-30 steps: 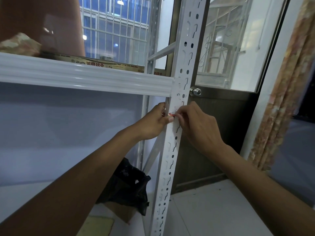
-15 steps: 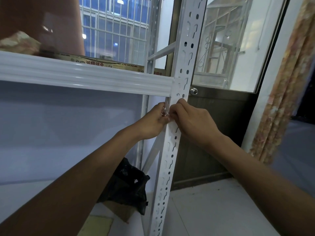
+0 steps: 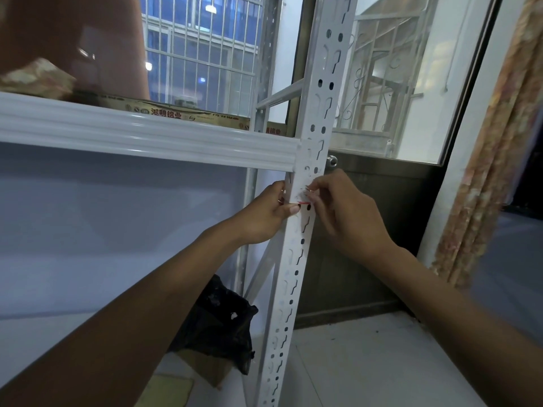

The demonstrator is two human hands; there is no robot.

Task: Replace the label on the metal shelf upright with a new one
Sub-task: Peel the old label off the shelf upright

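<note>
Head view: the red-edged label [image 3: 299, 197] sits on the metal shelf upright [image 3: 312, 136] below the beam [image 3: 147, 139] and seems thin and easy to tear; the right hand [image 3: 343, 214] pinches its corner, the left hand [image 3: 264, 215] grips the upright.

White perforated upright [image 3: 296, 259], red-edged label [image 3: 302, 203]

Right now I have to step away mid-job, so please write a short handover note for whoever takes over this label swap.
Left hand grips the upright, thumb at the lower edge of the label.
Right hand pinches its right side, just below the shelf beam.
Done: cannot tell whether this label is the old or the new one.
Left: probably finish peeling or pressing it, then check a new one sits flat.
</note>
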